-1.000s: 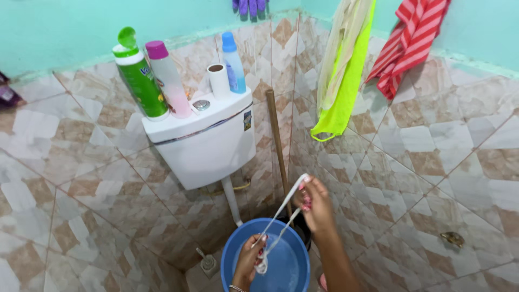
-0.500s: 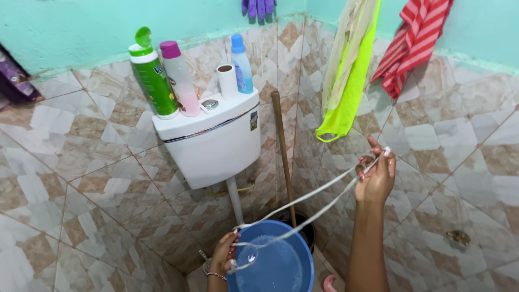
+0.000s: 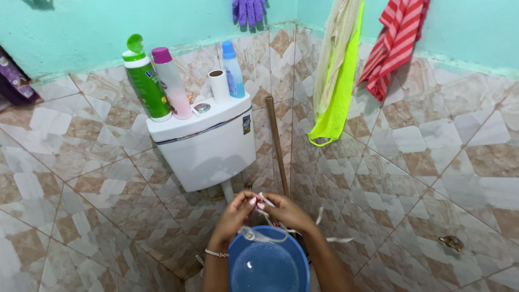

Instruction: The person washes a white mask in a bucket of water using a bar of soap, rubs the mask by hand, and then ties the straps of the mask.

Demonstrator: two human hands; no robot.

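My left hand [image 3: 236, 214] and my right hand [image 3: 286, 211] meet just below the white toilet cistern [image 3: 208, 146], both pinching a thin white strip of cloth [image 3: 266, 201]. Loops of the strip hang down over the rim of a blue bucket [image 3: 268, 263] with water in it, and loose ends trail out to the right of my right hand. A bracelet sits on my left wrist.
On the cistern stand a green bottle [image 3: 145, 81], a pink bottle [image 3: 171, 81], a blue bottle [image 3: 232, 68] and a paper roll [image 3: 219, 85]. A wooden stick [image 3: 277, 143] leans beside it. Yellow-green cloth [image 3: 338, 86], striped towel [image 3: 393, 46] and purple gloves [image 3: 248, 10] hang on the wall.
My right hand, stretched up and out to the right with the strip pulled taut, has come back down to meet my left hand above the bucket. The strip now hangs in slack loops.
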